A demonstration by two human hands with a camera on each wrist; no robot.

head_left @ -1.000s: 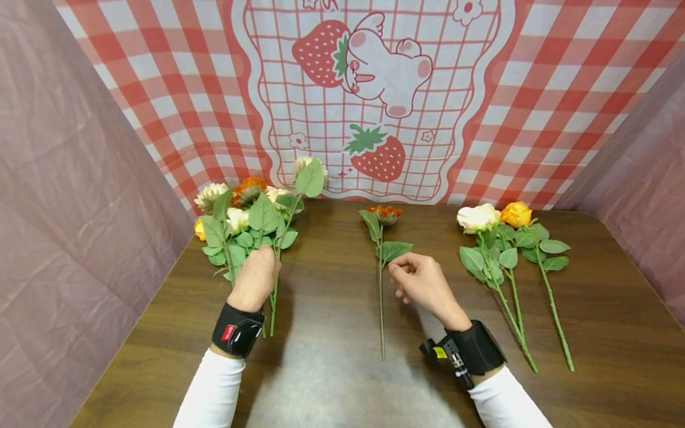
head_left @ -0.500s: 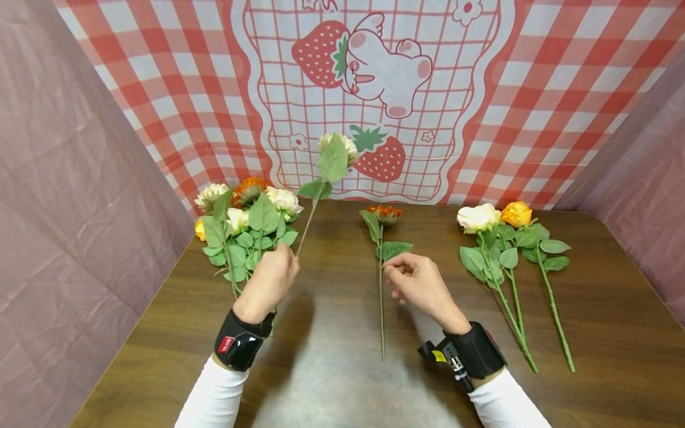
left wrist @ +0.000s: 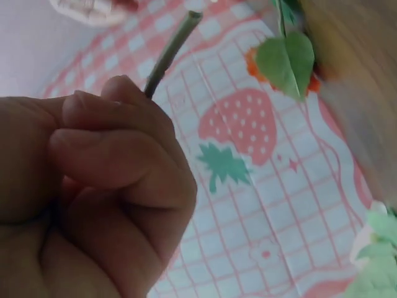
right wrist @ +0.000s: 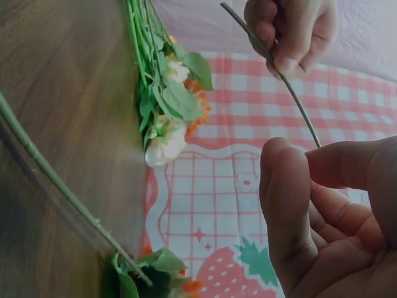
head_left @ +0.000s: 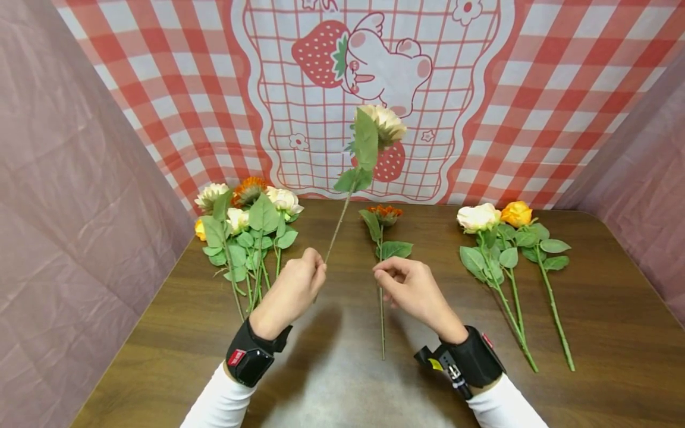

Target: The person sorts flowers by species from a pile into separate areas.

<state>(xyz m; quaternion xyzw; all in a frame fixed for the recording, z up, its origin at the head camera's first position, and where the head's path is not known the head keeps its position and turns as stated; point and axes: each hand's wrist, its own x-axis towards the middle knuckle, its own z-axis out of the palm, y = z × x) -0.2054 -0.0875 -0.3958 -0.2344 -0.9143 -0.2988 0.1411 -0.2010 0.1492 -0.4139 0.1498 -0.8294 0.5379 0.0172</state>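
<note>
My left hand (head_left: 291, 291) grips the thin stem of a cream flower (head_left: 389, 126), raised above the table and leaning right, its bloom in front of the printed cloth. In the left wrist view the stem's cut end (left wrist: 173, 53) sticks out of the curled fingers. An orange flower (head_left: 386, 215) lies mid-table, its stem pointing towards me. Over that stem hovers my right hand (head_left: 414, 294), fingers loosely bent. The right wrist view shows its thumb and fingertips (right wrist: 285, 186) with nothing held; the orange flower's stem (right wrist: 68, 192) runs along the table below.
On the left lies a bunch of cream, orange and yellow flowers (head_left: 262, 217), stems towards me. To the right are a pale rose (head_left: 478, 218) and a yellow-orange rose (head_left: 516, 214) with long stems. A red-checked cloth (head_left: 203, 89) hangs behind the wooden table (head_left: 332, 380).
My left hand has drawn the cream flower out of the left bunch, up and to the right towards the middle. My right hand has shifted slightly left, over the orange flower's stem.
</note>
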